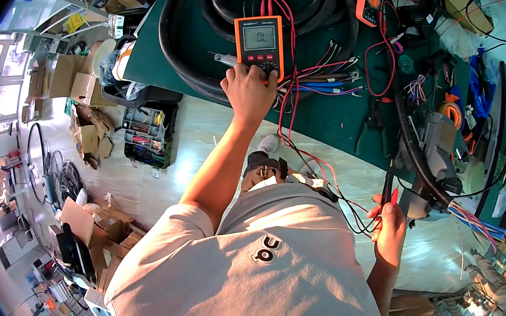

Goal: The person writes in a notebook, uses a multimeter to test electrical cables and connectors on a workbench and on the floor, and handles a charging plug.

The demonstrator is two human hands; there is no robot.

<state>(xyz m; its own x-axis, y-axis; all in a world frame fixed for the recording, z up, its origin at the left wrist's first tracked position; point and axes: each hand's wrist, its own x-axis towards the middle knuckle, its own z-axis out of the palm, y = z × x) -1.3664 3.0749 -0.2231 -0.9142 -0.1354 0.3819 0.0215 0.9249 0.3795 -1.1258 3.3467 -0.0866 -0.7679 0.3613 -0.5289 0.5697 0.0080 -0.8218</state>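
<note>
An orange multimeter (260,37) with a lit grey screen lies on the green table, partly on a coil of thick black cable (168,49). My left hand (250,96) is closed over its lower end, fingers at the dial, which they mostly hide. Low at the right, my right hand (390,228) pinches a black test probe (388,182) and a red test probe (395,196) together, tips upward. Their red and black leads (329,169) hang off the table edge between the meter and that hand. Beside the meter fan out the stripped wires (328,86) of a cable end.
A second orange meter (371,1) lies at the table's back. Pliers (372,126) rest near the front edge. Another thick black cable (409,131) runs down over the right side, past a grey machine (436,142). A toolbox (148,133) and cardboard boxes (89,135) stand on the floor at left.
</note>
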